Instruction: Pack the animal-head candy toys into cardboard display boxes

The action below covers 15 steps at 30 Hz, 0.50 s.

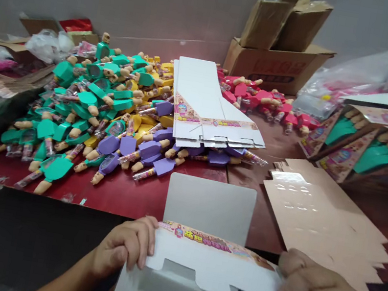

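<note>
White cardboard box (213,272) is pinched by the left hand (129,241) and right hand (318,290); beyond the box, purple paddle-shaped toys (149,150) lie on the red desk (107,195).

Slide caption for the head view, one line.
Left hand and right hand hold a partly folded white carton before a red table heaped with green, yellow and purple plastic toys.
</note>
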Motion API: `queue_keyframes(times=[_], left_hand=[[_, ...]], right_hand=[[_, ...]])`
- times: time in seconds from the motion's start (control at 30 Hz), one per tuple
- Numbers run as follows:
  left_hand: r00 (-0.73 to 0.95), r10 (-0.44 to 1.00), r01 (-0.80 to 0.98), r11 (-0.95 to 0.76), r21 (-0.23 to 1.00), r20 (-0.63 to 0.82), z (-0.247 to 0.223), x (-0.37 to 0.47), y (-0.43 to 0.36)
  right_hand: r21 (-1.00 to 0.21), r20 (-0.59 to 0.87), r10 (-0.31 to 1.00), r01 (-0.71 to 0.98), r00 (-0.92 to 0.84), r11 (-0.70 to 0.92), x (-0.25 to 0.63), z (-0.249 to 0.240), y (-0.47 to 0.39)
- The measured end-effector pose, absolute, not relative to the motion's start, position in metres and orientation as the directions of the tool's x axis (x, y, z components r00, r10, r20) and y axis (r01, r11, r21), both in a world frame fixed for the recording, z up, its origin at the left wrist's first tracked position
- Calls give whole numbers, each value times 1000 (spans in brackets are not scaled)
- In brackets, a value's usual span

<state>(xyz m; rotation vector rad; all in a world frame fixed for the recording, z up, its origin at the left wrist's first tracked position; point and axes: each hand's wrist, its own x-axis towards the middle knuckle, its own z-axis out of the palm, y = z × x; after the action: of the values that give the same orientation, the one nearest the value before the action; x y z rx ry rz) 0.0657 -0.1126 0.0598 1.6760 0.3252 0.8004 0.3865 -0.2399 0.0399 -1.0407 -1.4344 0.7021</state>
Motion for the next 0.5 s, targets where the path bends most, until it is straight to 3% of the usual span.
queue_keyframes(times=[0.07, 0.1, 0.3, 0.43, 0.5], left_hand=[[713, 599, -145, -381, 913, 363, 64, 69, -115], [714, 588, -121, -431, 894, 380, 66, 71, -117], [803, 486, -45, -529, 848, 345, 62, 79, -112], [922, 319, -59, -445, 894, 219, 43, 83, -97], [928, 284, -106, -416, 903, 240, 40, 83, -94]], right_hand=[[-774, 568, 798, 198, -201, 601, 396, 48, -235], [-744, 584, 771, 212, -253, 633, 398, 51, -235], [-783, 403, 873, 391, -274, 484, 377, 76, -247], [-742, 436, 861, 436, -262, 509, 366, 78, -246], [-730, 495, 833, 402, -247, 553, 366, 72, -246]])
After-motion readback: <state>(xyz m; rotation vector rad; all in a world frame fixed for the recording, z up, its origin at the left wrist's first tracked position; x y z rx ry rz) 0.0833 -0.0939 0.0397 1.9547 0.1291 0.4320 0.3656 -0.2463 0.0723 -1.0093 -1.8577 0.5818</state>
